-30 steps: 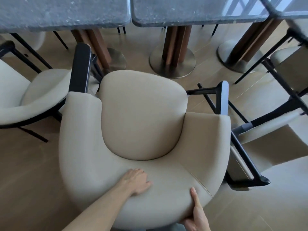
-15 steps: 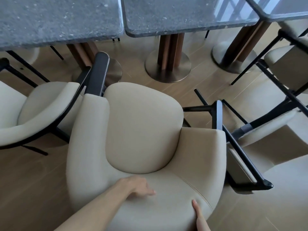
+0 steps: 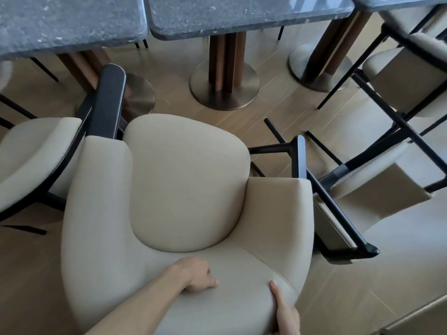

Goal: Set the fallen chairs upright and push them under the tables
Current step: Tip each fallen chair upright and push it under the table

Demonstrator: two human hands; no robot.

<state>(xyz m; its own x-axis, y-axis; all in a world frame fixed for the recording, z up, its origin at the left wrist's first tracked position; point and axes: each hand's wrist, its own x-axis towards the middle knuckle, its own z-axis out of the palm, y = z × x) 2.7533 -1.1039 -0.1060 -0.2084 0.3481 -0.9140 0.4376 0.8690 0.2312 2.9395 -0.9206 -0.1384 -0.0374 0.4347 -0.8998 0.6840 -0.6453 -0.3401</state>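
Observation:
A cream upholstered armchair point(image 3: 186, 184) with black armrests stands upright right below me, facing the grey stone tables point(image 3: 242, 15). My left hand point(image 3: 197, 274) rests on top of its curved backrest with the fingers curled over the inner edge. My right hand point(image 3: 285, 310) grips the backrest's outer rim at the lower right, thumb pointing up. To the right, another cream chair point(image 3: 377, 187) with a black frame lies on its side on the floor, its legs sticking out toward the upright chair.
A cream chair point(image 3: 31, 151) stands close on the left, touching the armchair's left armrest. Round metal table bases point(image 3: 223, 90) on brown pedestals stand ahead on the wooden floor. Another chair point(image 3: 408, 76) sits at the far right under a table edge.
The armchair has shifted back toward me and away from the tables. My left hand's fingers have curled over the backrest, and my right hand stays on the rim.

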